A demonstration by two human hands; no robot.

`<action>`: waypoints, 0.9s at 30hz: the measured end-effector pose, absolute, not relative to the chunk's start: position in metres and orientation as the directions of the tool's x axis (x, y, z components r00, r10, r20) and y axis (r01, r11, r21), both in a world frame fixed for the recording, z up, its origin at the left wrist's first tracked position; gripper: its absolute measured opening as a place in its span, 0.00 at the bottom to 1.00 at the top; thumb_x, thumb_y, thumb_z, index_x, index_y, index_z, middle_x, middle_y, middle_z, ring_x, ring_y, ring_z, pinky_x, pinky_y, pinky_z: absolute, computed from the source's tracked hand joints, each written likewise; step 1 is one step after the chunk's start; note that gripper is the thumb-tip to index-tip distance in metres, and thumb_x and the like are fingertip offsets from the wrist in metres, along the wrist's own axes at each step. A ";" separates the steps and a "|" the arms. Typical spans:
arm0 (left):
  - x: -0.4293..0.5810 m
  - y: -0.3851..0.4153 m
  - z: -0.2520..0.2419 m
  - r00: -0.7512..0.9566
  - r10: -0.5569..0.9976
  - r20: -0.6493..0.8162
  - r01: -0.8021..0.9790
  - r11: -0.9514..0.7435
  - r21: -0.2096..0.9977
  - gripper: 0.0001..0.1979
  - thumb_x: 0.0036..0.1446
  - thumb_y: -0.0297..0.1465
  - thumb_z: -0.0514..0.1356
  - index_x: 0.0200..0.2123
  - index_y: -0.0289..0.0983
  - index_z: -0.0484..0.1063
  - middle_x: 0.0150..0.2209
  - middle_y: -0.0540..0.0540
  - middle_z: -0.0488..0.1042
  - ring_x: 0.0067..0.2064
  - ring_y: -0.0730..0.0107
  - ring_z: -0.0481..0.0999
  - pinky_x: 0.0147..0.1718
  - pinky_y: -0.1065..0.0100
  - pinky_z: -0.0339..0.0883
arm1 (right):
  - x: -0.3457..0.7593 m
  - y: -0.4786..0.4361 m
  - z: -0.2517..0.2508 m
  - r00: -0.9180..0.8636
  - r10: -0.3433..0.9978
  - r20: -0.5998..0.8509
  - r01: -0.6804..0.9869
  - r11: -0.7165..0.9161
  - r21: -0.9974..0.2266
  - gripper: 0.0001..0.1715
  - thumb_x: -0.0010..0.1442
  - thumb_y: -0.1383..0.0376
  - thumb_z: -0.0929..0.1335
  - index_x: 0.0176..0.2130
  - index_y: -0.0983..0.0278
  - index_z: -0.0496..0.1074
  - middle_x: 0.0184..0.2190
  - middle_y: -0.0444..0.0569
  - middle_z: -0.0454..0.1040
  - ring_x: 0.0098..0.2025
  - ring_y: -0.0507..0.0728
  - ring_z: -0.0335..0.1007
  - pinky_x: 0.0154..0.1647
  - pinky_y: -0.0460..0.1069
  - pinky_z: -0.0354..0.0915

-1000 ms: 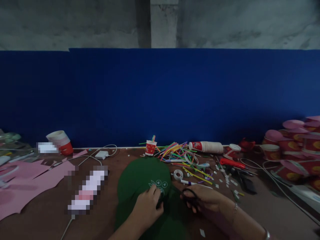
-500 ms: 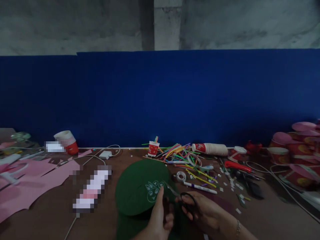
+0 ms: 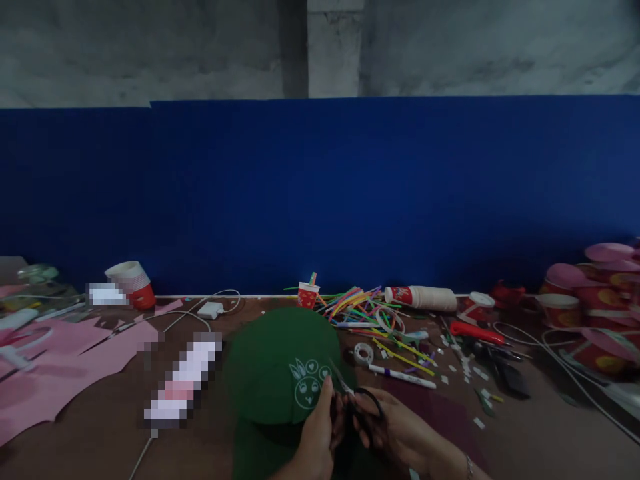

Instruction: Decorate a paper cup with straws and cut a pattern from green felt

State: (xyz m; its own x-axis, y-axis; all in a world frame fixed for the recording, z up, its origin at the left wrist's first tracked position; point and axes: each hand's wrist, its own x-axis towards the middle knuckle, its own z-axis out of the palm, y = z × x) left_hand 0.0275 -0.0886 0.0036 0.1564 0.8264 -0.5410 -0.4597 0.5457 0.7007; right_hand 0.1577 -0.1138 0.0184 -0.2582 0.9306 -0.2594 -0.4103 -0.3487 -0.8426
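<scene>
A dark green paper sheet (image 3: 273, 367) with a white rabbit-like drawing (image 3: 306, 385) lies curved on the brown table in front of me. My left hand (image 3: 317, 440) pinches its right edge beside the drawing, thumb up. My right hand (image 3: 395, 433) is closed round the black handles of a pair of scissors (image 3: 357, 400). The scissor blades point up and left, and their tip touches the paper's edge next to the drawing.
Coloured straws (image 3: 365, 307), a small red cup (image 3: 307, 295), a roll of tape (image 3: 363, 352), a white marker (image 3: 400, 376) and a red cutter (image 3: 473, 329) lie behind. Pink paper (image 3: 60, 360) covers the left. Red cups with pink lids (image 3: 590, 293) stack at right. Cables (image 3: 200, 310) cross the table.
The green sheet has been lifted and shifted left, so the drawing sits closer to me. My right hand has brought the scissors in from the right to the sheet's edge.
</scene>
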 end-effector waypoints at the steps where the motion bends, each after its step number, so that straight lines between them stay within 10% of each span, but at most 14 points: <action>1: 0.027 -0.088 0.004 0.174 0.831 -0.528 -0.455 0.543 0.705 0.23 0.38 0.49 0.66 0.18 0.35 0.65 0.16 0.54 0.66 0.17 0.79 0.63 0.16 0.77 0.53 | 0.157 -0.114 0.018 -0.253 0.935 -0.248 -0.403 -0.335 -0.852 0.21 0.49 0.52 0.71 0.30 0.69 0.69 0.20 0.43 0.69 0.15 0.45 0.61 0.12 0.39 0.46; 20: 0.023 -0.085 0.017 0.206 0.870 -0.447 -0.465 0.489 0.738 0.24 0.31 0.48 0.69 0.19 0.34 0.66 0.13 0.59 0.55 0.15 0.86 0.47 0.14 0.78 0.39 | 0.197 -0.136 0.040 -0.365 0.854 -0.371 -0.216 -0.465 -0.859 0.13 0.49 0.62 0.69 0.34 0.64 0.65 0.22 0.43 0.72 0.20 0.48 0.67 0.17 0.39 0.54; 27: 0.025 -0.094 0.021 0.243 0.845 -0.476 -0.492 0.530 0.690 0.24 0.35 0.49 0.67 0.20 0.33 0.67 0.12 0.59 0.52 0.16 0.85 0.47 0.15 0.78 0.40 | 0.246 -0.142 0.059 -0.515 0.702 -0.491 0.169 -0.478 -0.862 0.14 0.41 0.70 0.72 0.31 0.64 0.68 0.16 0.40 0.68 0.12 0.44 0.59 0.13 0.39 0.44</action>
